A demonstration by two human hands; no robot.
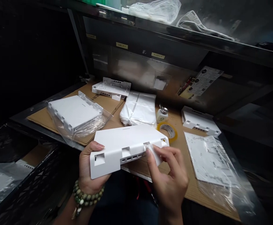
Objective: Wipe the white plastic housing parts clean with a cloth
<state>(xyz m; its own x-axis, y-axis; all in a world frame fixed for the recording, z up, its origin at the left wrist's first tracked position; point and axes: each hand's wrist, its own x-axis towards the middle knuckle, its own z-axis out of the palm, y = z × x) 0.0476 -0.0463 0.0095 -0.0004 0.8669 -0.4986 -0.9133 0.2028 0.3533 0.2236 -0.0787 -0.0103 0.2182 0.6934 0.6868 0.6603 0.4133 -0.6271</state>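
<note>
A white plastic router housing (131, 140) is held tilted in front of me, its row of port openings facing me. My left hand (93, 165) is closed around its left end, thumb on the top face. The fingers of my right hand (168, 168) pinch a small white piece (155, 153), which looks like a folded cloth, against the slotted edge near the right end. Part of that piece is hidden by the fingers. Just behind the housing lie a roll of yellowish tape (173, 132) and a white pump bottle (162, 115).
White plastic bags (139, 107) are stacked mid-table. On cardboard at left lies a bagged housing (76, 112), with more housing parts (111, 87) behind. To the right are another housing (199, 122) and a bagged white panel (211, 159). A shelf (150, 29) overhangs the back.
</note>
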